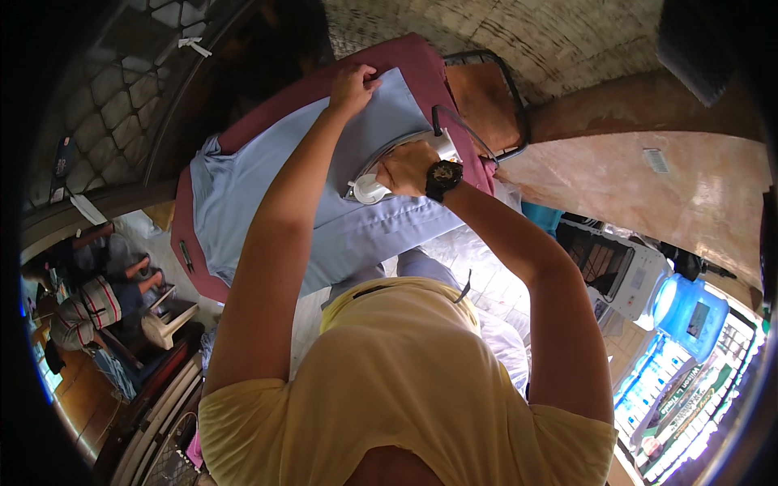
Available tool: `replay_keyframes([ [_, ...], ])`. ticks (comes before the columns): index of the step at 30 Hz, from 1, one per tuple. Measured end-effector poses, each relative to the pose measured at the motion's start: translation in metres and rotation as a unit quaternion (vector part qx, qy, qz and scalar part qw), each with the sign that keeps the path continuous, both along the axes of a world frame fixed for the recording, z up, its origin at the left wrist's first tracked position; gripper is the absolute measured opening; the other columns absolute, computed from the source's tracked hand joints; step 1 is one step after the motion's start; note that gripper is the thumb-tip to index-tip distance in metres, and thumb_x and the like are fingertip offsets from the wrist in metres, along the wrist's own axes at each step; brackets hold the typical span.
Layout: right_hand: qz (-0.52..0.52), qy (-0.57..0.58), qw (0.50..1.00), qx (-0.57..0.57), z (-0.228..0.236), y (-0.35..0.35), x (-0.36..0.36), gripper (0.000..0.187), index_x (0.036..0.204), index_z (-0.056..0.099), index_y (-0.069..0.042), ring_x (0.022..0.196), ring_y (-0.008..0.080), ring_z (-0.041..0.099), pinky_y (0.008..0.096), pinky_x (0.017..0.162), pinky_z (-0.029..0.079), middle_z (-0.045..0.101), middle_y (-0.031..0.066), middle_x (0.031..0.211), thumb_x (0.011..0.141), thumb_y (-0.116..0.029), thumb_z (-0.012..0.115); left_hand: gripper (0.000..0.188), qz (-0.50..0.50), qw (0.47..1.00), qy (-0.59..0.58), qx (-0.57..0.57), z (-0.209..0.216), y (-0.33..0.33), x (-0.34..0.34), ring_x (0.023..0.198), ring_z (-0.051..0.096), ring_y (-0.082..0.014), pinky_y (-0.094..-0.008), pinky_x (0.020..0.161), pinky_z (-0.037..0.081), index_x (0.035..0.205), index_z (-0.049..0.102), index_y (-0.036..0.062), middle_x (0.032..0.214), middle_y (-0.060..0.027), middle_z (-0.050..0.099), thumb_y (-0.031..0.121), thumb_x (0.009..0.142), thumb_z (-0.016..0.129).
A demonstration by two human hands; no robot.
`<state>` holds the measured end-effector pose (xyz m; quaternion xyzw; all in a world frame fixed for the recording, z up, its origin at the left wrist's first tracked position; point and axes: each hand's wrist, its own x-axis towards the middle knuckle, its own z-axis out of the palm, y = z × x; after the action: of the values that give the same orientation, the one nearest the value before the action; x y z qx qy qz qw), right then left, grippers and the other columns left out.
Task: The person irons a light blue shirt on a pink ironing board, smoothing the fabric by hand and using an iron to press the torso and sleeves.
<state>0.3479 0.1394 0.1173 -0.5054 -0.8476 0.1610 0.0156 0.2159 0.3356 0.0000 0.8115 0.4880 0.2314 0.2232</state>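
Observation:
A light-blue garment [267, 178] lies spread over an ironing board [409, 61] with a maroon cover, part of it hanging down the near side. My right hand [409, 168], with a black watch on the wrist, is closed round the handle of a white clothes iron [370, 190]. The iron rests on the cloth near the board's right end, and my hand hides much of it. My left hand [352, 91] is at the cloth's far edge, its fingers curled against the fabric.
A black metal frame [519, 105] stands at the board's right end. A dark pen-like object [186, 256] lies on the board's left end. At far left a person [89, 304] sits near a small stool [168, 324]. A blue water jug [693, 316] stands at right.

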Motion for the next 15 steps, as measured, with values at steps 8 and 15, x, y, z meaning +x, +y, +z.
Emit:
replay_keyframes([
  [8,0.008,-0.010,0.999,-0.039,0.007,0.002,0.006,0.037,0.070,0.070,-0.009,0.066,0.0332,0.068,0.0475,0.062,0.055,0.067,0.0142,0.066,0.087,-0.036,0.050,0.030,0.040,0.997,0.056,-0.045,0.002,0.009,0.007,0.121,0.050,-0.0266,-0.0613,0.100,0.035,0.100,0.070,0.0284,0.118,-0.0019,0.056,0.047,0.078,0.078],
  [15,0.012,0.096,0.995,0.023,-0.006,-0.007,-0.026,0.039,0.059,0.066,-0.008,0.057,0.0338,0.065,0.0448,0.054,0.054,0.063,0.0139,0.058,0.084,-0.035,0.053,0.035,0.032,0.986,0.088,-0.136,0.015,0.018,0.009,0.130,0.044,-0.0253,-0.0609,0.105,0.030,0.100,0.073,0.0297,0.125,-0.0026,0.052,0.055,0.076,0.077],
])
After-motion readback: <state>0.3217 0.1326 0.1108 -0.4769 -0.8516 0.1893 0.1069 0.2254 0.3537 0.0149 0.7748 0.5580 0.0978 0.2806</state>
